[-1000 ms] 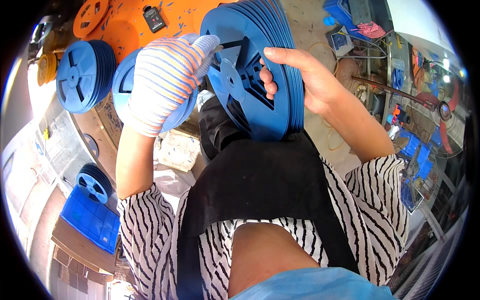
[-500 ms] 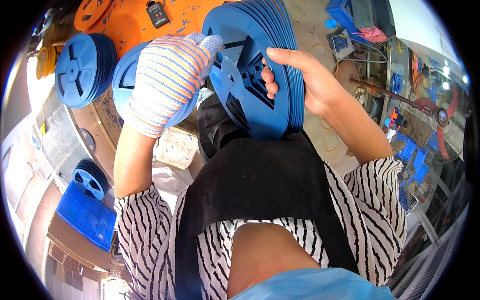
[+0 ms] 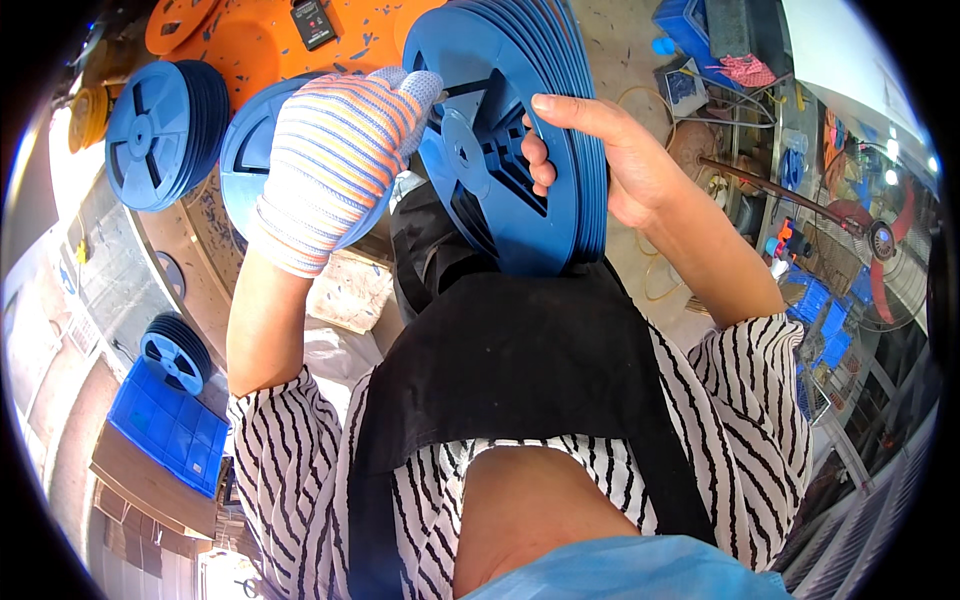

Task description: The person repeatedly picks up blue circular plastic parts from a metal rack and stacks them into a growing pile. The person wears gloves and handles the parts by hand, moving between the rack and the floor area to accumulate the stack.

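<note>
A thick stack of blue plastic reels (image 3: 556,225) stands on edge, leaning against my black apron. My bare right hand (image 3: 590,140) is closed around its right rim, fingers hooked through an opening in the front reel and the thumb lying on its face. At the stack's left side, my left hand (image 3: 345,160) wears a striped knit glove, its fingers curled closed with the tips at the front reel's face. A small dark bit shows by those fingertips, too little to name. Behind the glove, another blue reel (image 3: 248,150) is partly hidden.
An orange table (image 3: 250,50) littered with blue scraps holds a small black box (image 3: 313,24). More stacked blue reels (image 3: 150,135) stand at the left, above a blue crate (image 3: 168,425). A fan (image 3: 880,240) is at the far right.
Both hands keep their places on the reel stack. The surroundings at the left have shifted slightly left and up in view.
</note>
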{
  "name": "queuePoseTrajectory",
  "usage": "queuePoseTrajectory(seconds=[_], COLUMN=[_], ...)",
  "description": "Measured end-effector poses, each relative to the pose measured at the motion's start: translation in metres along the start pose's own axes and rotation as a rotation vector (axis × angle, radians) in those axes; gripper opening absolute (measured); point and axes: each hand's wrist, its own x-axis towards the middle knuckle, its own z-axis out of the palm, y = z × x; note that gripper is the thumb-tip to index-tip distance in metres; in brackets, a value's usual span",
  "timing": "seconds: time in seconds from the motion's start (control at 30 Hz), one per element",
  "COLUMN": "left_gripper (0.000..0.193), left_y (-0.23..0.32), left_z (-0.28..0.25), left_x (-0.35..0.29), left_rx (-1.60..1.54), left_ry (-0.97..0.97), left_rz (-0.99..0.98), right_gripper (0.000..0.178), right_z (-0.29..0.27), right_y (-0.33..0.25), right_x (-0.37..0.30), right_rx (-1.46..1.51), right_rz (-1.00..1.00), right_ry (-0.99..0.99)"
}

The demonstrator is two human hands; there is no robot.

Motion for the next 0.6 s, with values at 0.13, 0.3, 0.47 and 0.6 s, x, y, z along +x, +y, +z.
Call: queuePoseTrajectory(seconds=[0.13,0.3,0.47,0.6], left_gripper=[0.053,0.048,0.044,0.042], left_y=[-0.004,0.005,0.005,0.006], left_z=[0.010,-0.002,-0.002,-0.001], left_x=[-0.004,0.001,0.001,0.001], left_rx=[0.117,-0.128,-0.169,-0.200], left_ry=[-0.032,-0.044,-0.077,-0.106], left_rz=[0.015,-0.062,-0.103,-0.129], right_gripper=[0.033,0.033,0.033,0.032], right_z=[0.000,-0.002,-0.002,-0.003], right_y=[-0.001,0.001,-0.001,0.001], right_x=[0.000,0.002,0.001,0.002], right_rx=[-0.008,-0.006,-0.001,-0.009], right_rz=[0.001,-0.003,0.005,0.000], right_ry=[0.007,0.007,0.006,0.017])
